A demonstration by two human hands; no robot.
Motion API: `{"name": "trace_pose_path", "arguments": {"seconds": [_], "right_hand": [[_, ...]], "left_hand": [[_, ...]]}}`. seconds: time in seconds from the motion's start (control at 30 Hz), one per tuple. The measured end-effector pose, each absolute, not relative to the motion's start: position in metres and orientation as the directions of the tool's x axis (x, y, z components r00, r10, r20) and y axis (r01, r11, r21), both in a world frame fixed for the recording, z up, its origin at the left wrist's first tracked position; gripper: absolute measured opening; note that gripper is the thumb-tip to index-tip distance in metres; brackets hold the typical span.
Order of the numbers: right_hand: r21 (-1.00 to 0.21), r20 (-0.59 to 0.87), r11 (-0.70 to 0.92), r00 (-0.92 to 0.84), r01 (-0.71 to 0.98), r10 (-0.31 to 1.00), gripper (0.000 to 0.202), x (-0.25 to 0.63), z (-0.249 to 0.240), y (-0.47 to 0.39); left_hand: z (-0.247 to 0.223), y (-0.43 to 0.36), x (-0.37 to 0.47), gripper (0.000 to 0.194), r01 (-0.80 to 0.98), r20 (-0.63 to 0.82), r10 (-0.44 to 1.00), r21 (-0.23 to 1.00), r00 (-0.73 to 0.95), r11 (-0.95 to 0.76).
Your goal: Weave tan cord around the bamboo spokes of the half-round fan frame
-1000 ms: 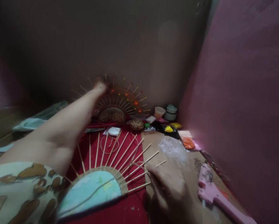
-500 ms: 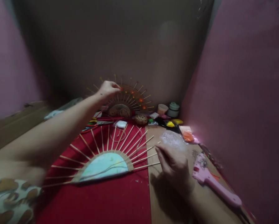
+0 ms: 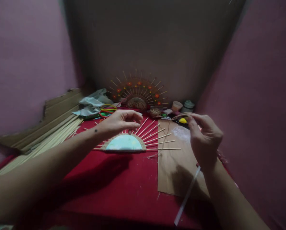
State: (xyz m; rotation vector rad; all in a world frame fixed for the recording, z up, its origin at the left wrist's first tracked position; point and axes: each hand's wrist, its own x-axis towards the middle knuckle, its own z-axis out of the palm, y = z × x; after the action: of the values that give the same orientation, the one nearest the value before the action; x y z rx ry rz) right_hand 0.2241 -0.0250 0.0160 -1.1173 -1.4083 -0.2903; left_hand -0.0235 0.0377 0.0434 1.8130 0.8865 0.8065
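Note:
My right hand (image 3: 204,137) is raised at the right, thumb and fingers pinched on a piece of brown twine (image 3: 181,115). The twine curves left from the fingertips and a strand dangles below. My left hand (image 3: 127,120) hovers over the half-round fan-like frame (image 3: 124,142), fingers loosely bent and apart, with nothing visible in them. That frame has a pale blue centre, a twine-wrapped rim and thin sticks fanning outward. It lies flat on the red cloth (image 3: 124,185); my left hand hides some of its sticks.
A finished-looking fan with orange flowers (image 3: 139,83) leans at the back wall. Nearby are a twine ball (image 3: 155,111), a cup (image 3: 176,106) and a jar (image 3: 188,106). Scissors (image 3: 108,110) and a bundle of sticks (image 3: 47,145) lie left. A translucent stick (image 3: 187,196) rests on cardboard (image 3: 168,172).
My left hand has come down and nearer, its fingers loosened from a pinch. My right hand has risen and moved right with the twine. The view has shifted, showing the sticks at left.

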Motion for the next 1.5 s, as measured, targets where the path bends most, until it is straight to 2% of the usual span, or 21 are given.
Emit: {"name": "trace_pose_path", "arguments": {"seconds": [0.13,0.17,0.27,0.3,0.4,0.5,0.57,0.7,0.73,0.8,0.83,0.9,1.0,1.1,1.17,1.23,1.27,1.33,1.37,1.5], "right_hand": [[-0.308,0.902,0.589,0.033,0.747,0.43,0.013,0.21,0.022,-0.018],[-0.266,0.907,0.605,-0.017,0.75,0.42,0.012,0.207,0.022,-0.016],[-0.188,0.911,0.618,-0.099,0.764,0.4,0.013,0.204,0.024,-0.013],[-0.187,0.912,0.611,-0.095,0.769,0.399,0.012,0.206,0.024,-0.012],[-0.257,0.906,0.575,-0.014,0.777,0.424,0.012,0.219,0.023,-0.011],[-0.353,0.882,0.56,0.066,0.749,0.467,0.011,0.226,0.02,-0.01],[-0.37,0.875,0.571,0.069,0.733,0.479,0.011,0.223,0.018,-0.01],[-0.324,0.872,0.614,-0.025,0.72,0.489,0.012,0.204,0.019,-0.014],[-0.312,0.869,0.624,-0.05,0.717,0.492,0.013,0.2,0.019,-0.015],[-0.306,0.865,0.629,-0.068,0.715,0.498,0.013,0.197,0.019,-0.013],[-0.316,0.863,0.622,-0.056,0.716,0.503,0.013,0.199,0.018,-0.011],[-0.353,0.862,0.596,0.004,0.721,0.507,0.012,0.209,0.014,-0.004],[-0.411,0.858,0.559,0.098,0.72,0.504,0.011,0.225,0.009,0.004],[-0.401,0.862,0.566,0.087,0.721,0.5,0.01,0.227,0.008,0.003],[-0.342,0.869,0.599,0.0,0.724,0.496,0.01,0.217,0.01,-0.002],[-0.267,0.868,0.645,-0.111,0.716,0.483,0.011,0.204,0.013,-0.008],[-0.236,0.867,0.664,-0.155,0.71,0.474,0.012,0.199,0.014,-0.011],[-0.211,0.864,0.671,-0.186,0.711,0.469,0.013,0.194,0.016,-0.011],[-0.225,0.866,0.661,-0.164,0.715,0.473,0.012,0.196,0.016,-0.009],[-0.43,0.846,0.522,0.126,0.737,0.518,0.015,0.23,0.01,0.01]], "left_hand": [[0.021,0.022,0.003,0.051,0.042,0.111,0.764,0.983,0.636,-0.178],[0.017,0.018,0.011,0.052,0.006,0.098,0.733,0.991,0.673,-0.137],[0.011,0.008,0.025,0.027,0.015,0.004,0.623,1.0,0.782,-0.025],[0.011,0.006,0.025,0.021,0.031,-0.023,0.607,1.0,0.795,-0.003],[0.014,0.006,0.014,0.02,0.007,-0.049,0.632,0.998,0.774,0.068],[0.014,0.012,0.0,0.011,-0.113,-0.034,0.676,0.978,0.736,0.173],[0.011,0.016,-0.002,0.006,-0.193,-0.036,0.721,0.953,0.692,0.233],[0.002,0.01,0.013,0.031,-0.273,-0.013,0.743,0.925,0.669,0.262],[0.0,0.006,0.017,0.033,-0.268,-0.001,0.717,0.927,0.697,0.261],[-0.004,-0.001,0.021,0.023,-0.215,-0.008,0.64,0.939,0.768,0.269],[-0.005,-0.004,0.021,0.016,-0.185,-0.019,0.608,0.944,0.794,0.272],[-0.008,-0.006,0.015,0.016,-0.131,-0.055,0.573,0.952,0.818,0.278],[-0.012,0.001,0.002,0.016,-0.109,-0.101,0.628,0.952,0.771,0.287],[-0.016,0.012,-0.002,0.013,-0.227,-0.093,0.752,0.923,0.652,0.311],[-0.018,0.015,0.003,0.035,-0.316,-0.039,0.795,0.905,0.605,0.285],[-0.019,0.013,0.01,0.053,-0.317,0.009,0.778,0.916,0.629,0.246],[-0.019,0.011,0.013,0.051,-0.286,0.02,0.754,0.932,0.657,0.224],[-0.02,0.005,0.016,0.026,-0.188,0.003,0.7,0.964,0.714,0.189],[-0.021,0.003,0.014,0.018,-0.139,-0.019,0.678,0.974,0.735,0.178],[-0.022,0.007,-0.007,0.025,-0.014,-0.12,0.657,0.981,0.745,0.195]]}}
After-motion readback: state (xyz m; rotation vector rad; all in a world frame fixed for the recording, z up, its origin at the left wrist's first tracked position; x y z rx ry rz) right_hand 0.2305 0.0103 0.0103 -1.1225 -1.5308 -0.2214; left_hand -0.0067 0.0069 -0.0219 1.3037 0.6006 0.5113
